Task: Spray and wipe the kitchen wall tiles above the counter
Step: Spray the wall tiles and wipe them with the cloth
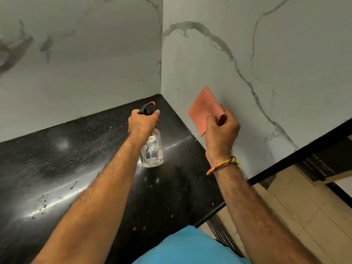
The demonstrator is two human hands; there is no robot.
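The left hand [143,121] grips the head of a clear spray bottle [152,149], its fingers [156,113] curled round the black trigger with the red nozzle tip pointing toward the far right corner of the desk [57,159]. The bottle hangs just over the dark stone, or perhaps touches it; the view does not settle which. It looks nearly empty, with only a little liquid at the bottom.

The right hand [221,128] is raised near the right-hand wall, pinching a folded pink cloth [202,109] between thumb and curled fingers, so that most of the cloth stands free above the hand. The cloth is close to the marble-patterned wall tiles [247,54] but whether it touches them cannot be told.

The tiles meet in a corner above the desk's far right corner, one face running along the back edge and the other along the right edge. Fine droplets and streaks lie on the black desk top near its front edge.

By the look of it, this is the spraying step, or the change from spraying to wiping on the right-hand face. The next move probably calls for pressing the cloth flat on the tile and drawing it across in even strokes, with the bottle held clear or set down.
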